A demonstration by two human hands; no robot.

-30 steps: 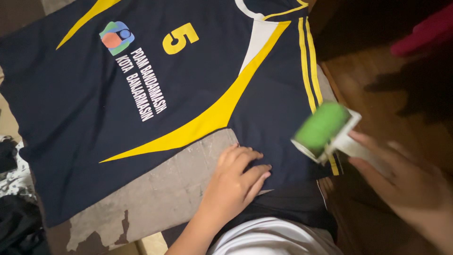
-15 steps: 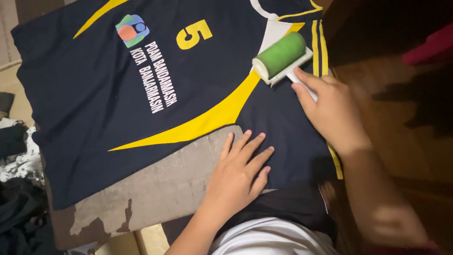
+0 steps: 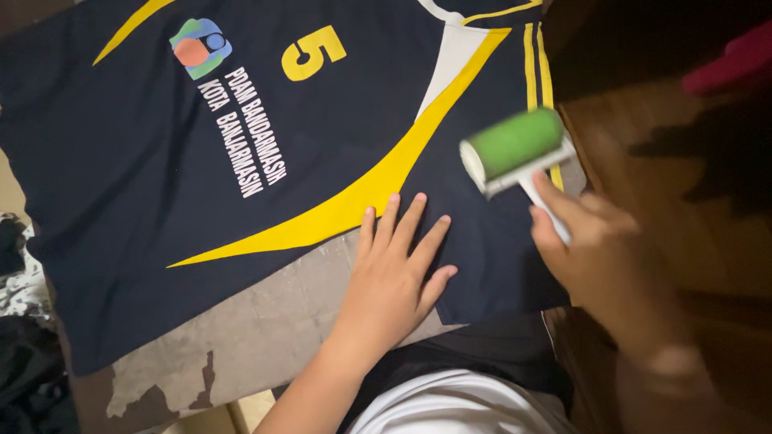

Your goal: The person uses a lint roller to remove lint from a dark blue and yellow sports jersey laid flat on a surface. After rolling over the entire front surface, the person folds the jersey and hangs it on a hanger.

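The right hand [image 3: 611, 257] has its grip closed around the white handle of a lint roller [image 3: 515, 149], fingers wrapped tight, with the green drum resting on or just above the jersey [image 3: 241, 177] near its yellow side stripes. The left hand [image 3: 394, 277] holds nothing; it lies flat with fingers spread, pressing the cloth down just beside the curved yellow band, close to the lower hem.

The jersey is dark blue, spread face up on a worn grey surface [image 3: 241, 345], its right edge reaching the rim of that surface beside a wooden floor [image 3: 683, 161].

The step in hand looks to be rolling the jersey's right front panel while the other hand keeps the cloth taut. The roller is blurred, so whether the drum touches the cloth cannot be told. The next stroke likely calls for steady downward pressure, the drum kept flat to the fabric, and the flat hand holding firm so the cloth does not bunch.

Counted: one jersey, one roller, two hands. A dark heap of cloth [image 3: 24, 378] lies at the left edge, and something red [image 3: 732, 60] sits top right.
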